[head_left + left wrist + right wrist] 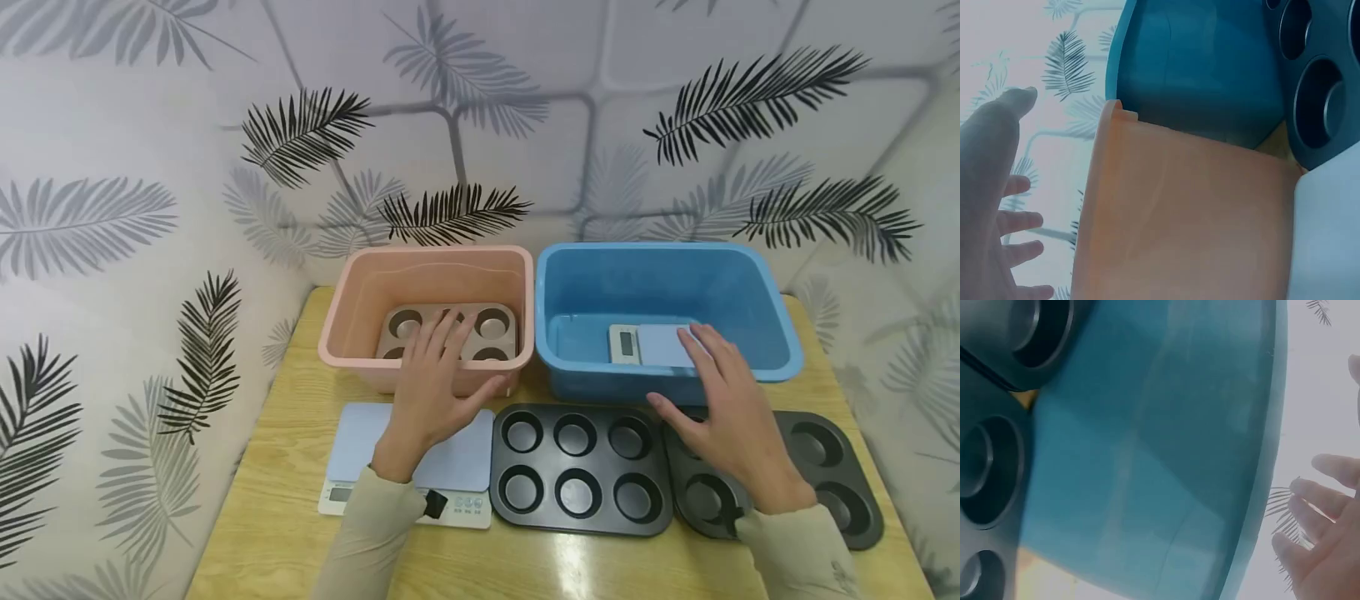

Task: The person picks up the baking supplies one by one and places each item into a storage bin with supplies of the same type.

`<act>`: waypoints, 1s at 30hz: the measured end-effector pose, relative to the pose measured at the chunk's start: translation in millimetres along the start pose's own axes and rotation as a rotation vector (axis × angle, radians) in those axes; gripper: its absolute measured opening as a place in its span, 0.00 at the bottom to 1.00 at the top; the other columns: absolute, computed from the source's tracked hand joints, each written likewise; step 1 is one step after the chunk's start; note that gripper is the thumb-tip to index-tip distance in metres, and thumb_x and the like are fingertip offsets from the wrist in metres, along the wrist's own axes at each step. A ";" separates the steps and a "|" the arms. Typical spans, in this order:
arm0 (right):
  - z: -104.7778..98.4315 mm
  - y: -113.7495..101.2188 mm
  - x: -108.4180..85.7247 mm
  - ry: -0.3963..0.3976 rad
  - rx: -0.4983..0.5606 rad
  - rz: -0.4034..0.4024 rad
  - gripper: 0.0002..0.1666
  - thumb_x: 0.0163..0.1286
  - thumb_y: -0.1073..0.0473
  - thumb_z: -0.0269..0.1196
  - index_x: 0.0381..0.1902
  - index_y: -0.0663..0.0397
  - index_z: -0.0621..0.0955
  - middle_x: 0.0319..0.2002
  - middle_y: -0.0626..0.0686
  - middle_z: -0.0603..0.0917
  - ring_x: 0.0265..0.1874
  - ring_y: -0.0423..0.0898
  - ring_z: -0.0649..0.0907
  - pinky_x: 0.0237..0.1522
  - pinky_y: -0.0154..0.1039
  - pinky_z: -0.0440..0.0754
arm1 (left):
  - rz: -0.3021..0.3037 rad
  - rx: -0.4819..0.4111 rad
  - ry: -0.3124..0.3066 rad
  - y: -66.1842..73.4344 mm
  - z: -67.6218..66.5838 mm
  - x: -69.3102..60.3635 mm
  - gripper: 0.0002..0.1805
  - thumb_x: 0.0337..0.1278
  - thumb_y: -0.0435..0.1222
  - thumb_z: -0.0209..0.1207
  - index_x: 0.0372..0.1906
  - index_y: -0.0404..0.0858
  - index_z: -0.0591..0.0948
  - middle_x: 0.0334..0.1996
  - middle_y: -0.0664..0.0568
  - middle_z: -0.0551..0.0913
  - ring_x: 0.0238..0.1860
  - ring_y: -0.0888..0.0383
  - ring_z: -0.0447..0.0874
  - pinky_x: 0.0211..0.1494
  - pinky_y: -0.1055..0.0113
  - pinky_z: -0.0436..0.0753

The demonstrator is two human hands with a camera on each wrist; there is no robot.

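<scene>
In the head view my left hand hovers over the front rim of a pink plastic bin, fingers spread and holding nothing. Inside that bin lies a brown muffin tin, partly hidden by the fingers. My right hand is held above the front rim of a blue plastic bin, its fingers apart and nothing between them. A kitchen scale with a small display lies in the blue bin. Both wrist views show the hands, left and right, above the bin rims, apart from them.
Below my left forearm, a larger kitchen scale lies on the wooden table. To its right are a dark muffin tin and a second dark muffin tin, partly covered by my right hand. Leaf-patterned wall covering stands behind the bins.
</scene>
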State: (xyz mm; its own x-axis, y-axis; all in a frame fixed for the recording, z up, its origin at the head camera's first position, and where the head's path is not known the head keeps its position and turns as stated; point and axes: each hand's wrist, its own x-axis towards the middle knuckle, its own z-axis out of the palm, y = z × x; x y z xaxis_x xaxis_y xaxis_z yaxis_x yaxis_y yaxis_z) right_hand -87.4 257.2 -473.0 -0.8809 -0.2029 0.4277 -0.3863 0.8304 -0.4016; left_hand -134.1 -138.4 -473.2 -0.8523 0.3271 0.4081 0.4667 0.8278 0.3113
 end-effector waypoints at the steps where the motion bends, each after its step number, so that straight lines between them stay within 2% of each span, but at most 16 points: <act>1: 0.1 -0.1 -2.9 0.017 0.004 -0.006 0.54 0.76 0.30 0.66 0.86 0.56 0.66 0.80 0.69 0.70 0.80 0.71 0.67 0.81 0.72 0.64 | 0.007 0.000 0.030 -1.5 -0.8 -3.5 0.51 0.64 0.64 0.66 0.86 0.46 0.65 0.83 0.44 0.69 0.85 0.40 0.63 0.89 0.32 0.55; 6: -1.6 -1.4 -15.1 0.096 -0.003 0.011 0.60 0.75 0.15 0.51 0.84 0.53 0.69 0.80 0.67 0.72 0.79 0.70 0.70 0.81 0.69 0.67 | 0.022 0.018 0.133 -12.8 -5.1 -18.5 0.50 0.65 0.66 0.63 0.83 0.43 0.68 0.81 0.41 0.72 0.83 0.37 0.65 0.86 0.33 0.62; 8: -3.0 -1.4 -20.4 0.133 -0.016 0.034 0.61 0.74 0.13 0.48 0.84 0.53 0.70 0.79 0.65 0.74 0.77 0.70 0.73 0.76 0.70 0.72 | 0.017 0.019 0.154 -18.3 -6.9 -23.1 0.50 0.68 0.69 0.60 0.83 0.43 0.69 0.81 0.41 0.72 0.83 0.36 0.65 0.85 0.32 0.63; 13: -4.2 3.2 -37.3 0.247 -0.040 0.088 0.58 0.74 0.14 0.49 0.79 0.53 0.77 0.75 0.63 0.80 0.70 0.70 0.79 0.52 0.69 0.81 | -0.003 0.020 0.207 -35.4 -10.5 -34.3 0.49 0.69 0.69 0.58 0.82 0.42 0.70 0.80 0.38 0.73 0.81 0.34 0.68 0.81 0.29 0.66; 15: -3.9 6.4 -44.7 0.286 -0.047 0.110 0.56 0.74 0.16 0.52 0.77 0.53 0.79 0.73 0.63 0.82 0.68 0.70 0.81 0.49 0.68 0.81 | -0.016 0.023 0.224 -43.1 -12.8 -38.5 0.48 0.68 0.68 0.59 0.82 0.42 0.71 0.78 0.38 0.74 0.79 0.33 0.70 0.80 0.29 0.67; 17: -3.7 10.2 -52.9 0.320 -0.065 0.144 0.53 0.74 0.17 0.54 0.75 0.52 0.81 0.71 0.63 0.83 0.66 0.70 0.82 0.53 0.66 0.83 | -0.028 0.031 0.235 -51.0 -15.7 -41.9 0.48 0.68 0.66 0.60 0.81 0.40 0.71 0.77 0.36 0.75 0.78 0.33 0.70 0.80 0.29 0.67; 20: -4.6 17.5 -63.1 0.369 -0.089 0.186 0.51 0.73 0.18 0.56 0.72 0.53 0.83 0.67 0.65 0.86 0.62 0.71 0.84 0.53 0.68 0.82 | -0.044 0.033 0.270 -62.8 -19.8 -46.9 0.46 0.69 0.65 0.59 0.78 0.36 0.73 0.74 0.34 0.76 0.75 0.31 0.72 0.78 0.28 0.68; 22: -6.3 23.5 -68.8 0.404 -0.103 0.201 0.52 0.72 0.18 0.57 0.70 0.55 0.85 0.63 0.68 0.87 0.58 0.73 0.85 0.63 0.49 0.86 | -0.047 0.030 0.301 -70.1 -23.1 -49.9 0.45 0.69 0.62 0.60 0.76 0.33 0.75 0.73 0.32 0.77 0.74 0.29 0.73 0.77 0.28 0.70; 23: -7.0 26.8 -71.3 0.417 -0.112 0.207 0.52 0.72 0.18 0.56 0.69 0.56 0.85 0.61 0.69 0.88 0.56 0.73 0.85 0.64 0.40 0.85 | -0.047 0.023 0.321 -73.5 -24.7 -51.0 0.43 0.68 0.60 0.62 0.75 0.32 0.75 0.72 0.32 0.78 0.73 0.29 0.74 0.76 0.28 0.71; 24: -7.8 30.1 -73.9 0.428 -0.120 0.212 0.53 0.72 0.18 0.56 0.68 0.57 0.86 0.60 0.70 0.88 0.55 0.74 0.86 0.64 0.30 0.81 | -0.049 0.013 0.337 -76.8 -26.2 -52.0 0.42 0.67 0.57 0.64 0.75 0.32 0.76 0.71 0.31 0.78 0.73 0.28 0.75 0.76 0.28 0.72; 26: -9.2 36.6 -79.5 0.444 -0.116 0.222 0.52 0.71 0.19 0.58 0.66 0.58 0.86 0.58 0.71 0.88 0.53 0.75 0.86 0.64 0.12 0.63 | -0.053 0.003 0.360 -83.6 -29.2 -53.2 0.41 0.64 0.52 0.67 0.75 0.32 0.76 0.71 0.30 0.78 0.73 0.27 0.75 0.76 0.28 0.72; 27: -9.9 39.7 -82.3 0.446 -0.111 0.233 0.51 0.71 0.19 0.59 0.66 0.58 0.86 0.59 0.71 0.88 0.53 0.75 0.86 0.63 0.08 0.52 | -0.057 -0.001 0.370 -86.9 -30.4 -53.7 0.41 0.61 0.49 0.70 0.75 0.32 0.76 0.71 0.29 0.78 0.73 0.26 0.74 0.76 0.27 0.72; 30: -10.8 47.9 -91.0 0.436 -0.113 0.277 0.49 0.71 0.22 0.61 0.66 0.58 0.86 0.60 0.70 0.88 0.55 0.75 0.85 0.64 0.08 0.51 | -0.090 -0.006 0.369 -96.8 -32.9 -55.2 0.42 0.56 0.46 0.74 0.75 0.34 0.76 0.72 0.28 0.77 0.74 0.26 0.73 0.75 0.26 0.71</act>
State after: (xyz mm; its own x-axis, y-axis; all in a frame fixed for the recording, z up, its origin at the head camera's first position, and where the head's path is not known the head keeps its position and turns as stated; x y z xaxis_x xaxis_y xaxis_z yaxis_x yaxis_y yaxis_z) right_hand -22.8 321.1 -522.3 -0.7405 0.2472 0.6249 -0.1017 0.8779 -0.4678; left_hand -124.4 -251.7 -497.6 -0.7480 0.0665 0.6603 0.3963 0.8429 0.3640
